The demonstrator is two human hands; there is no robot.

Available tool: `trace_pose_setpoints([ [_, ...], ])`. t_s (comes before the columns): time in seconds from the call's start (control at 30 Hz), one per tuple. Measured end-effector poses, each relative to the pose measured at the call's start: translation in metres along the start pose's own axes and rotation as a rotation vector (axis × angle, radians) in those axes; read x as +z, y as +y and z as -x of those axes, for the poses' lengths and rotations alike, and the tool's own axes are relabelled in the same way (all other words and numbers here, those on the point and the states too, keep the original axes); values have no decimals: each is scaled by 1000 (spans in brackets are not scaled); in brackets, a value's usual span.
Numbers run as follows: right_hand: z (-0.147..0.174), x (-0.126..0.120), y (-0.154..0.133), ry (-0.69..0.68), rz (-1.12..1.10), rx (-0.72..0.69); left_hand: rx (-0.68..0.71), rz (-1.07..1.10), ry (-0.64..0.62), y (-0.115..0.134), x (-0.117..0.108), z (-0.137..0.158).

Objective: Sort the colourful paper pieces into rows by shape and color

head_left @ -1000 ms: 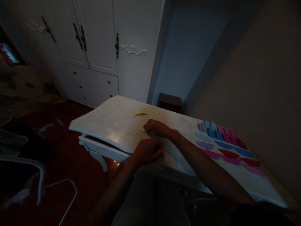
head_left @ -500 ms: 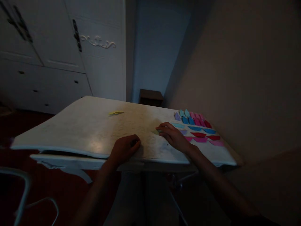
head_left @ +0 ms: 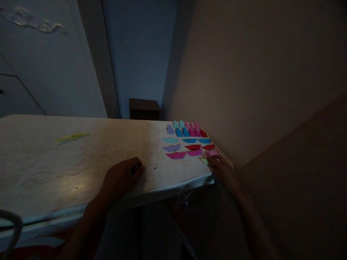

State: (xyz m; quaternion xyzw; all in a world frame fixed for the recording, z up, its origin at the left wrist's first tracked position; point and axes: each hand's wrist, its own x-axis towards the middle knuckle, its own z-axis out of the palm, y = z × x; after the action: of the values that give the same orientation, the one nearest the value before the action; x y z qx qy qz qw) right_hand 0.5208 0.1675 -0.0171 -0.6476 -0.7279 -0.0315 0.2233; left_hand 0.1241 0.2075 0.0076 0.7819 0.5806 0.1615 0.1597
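Observation:
My right hand [head_left: 222, 173] is at the table's right front corner, its fingers closed on a pale green folded paper boat [head_left: 204, 161]. The boat lies low over the tabletop beside a pink paper boat [head_left: 211, 153], its right end hidden by my fingers. Loosely curled, my left hand [head_left: 123, 177] rests on the table near the front edge, with nothing visible in it. Rows of folded paper boats, such as a magenta boat [head_left: 176, 155], a red boat [head_left: 193, 147] and a blue boat [head_left: 189, 140], lie just beyond my right hand. Farther back, smaller folded pieces [head_left: 179, 132] stand close together.
A yellow folded paper piece [head_left: 72, 137] lies on the left part of the white table [head_left: 114, 144]. The brown wall [head_left: 244, 90] runs along the table's right side. A small dark cabinet [head_left: 144, 108] stands behind, and a white wardrobe [head_left: 54, 72] at the left.
My view has turned to the right. My right hand has carried the pale green boat from the table's middle to the front right end of the rows. My left hand stays curled.

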Motion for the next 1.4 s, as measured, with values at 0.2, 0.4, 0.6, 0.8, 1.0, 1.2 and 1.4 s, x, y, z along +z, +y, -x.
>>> trace_pose_setpoints([
  [0.2,3,-6,10,-22,14,65,4,56,7,-7,2,-1],
  [0.4,7,-2,6,66,70,153,-7,111,27,-9,4,1],
  [0.6,8,3,1,147,123,176,-8,148,55,-9,4,1],
  [0.8,4,3,-29,272,-27,106,7,160,63,-8,3,2],
  [1.0,-21,28,-90,139,-432,-140,25,204,83,-8,3,3],
  [1.2,-59,54,-148,-228,-752,-321,-3,481,197,-9,0,10],
  [1.4,-68,64,-174,-306,-838,-285,-64,569,343,-39,-16,21],
])
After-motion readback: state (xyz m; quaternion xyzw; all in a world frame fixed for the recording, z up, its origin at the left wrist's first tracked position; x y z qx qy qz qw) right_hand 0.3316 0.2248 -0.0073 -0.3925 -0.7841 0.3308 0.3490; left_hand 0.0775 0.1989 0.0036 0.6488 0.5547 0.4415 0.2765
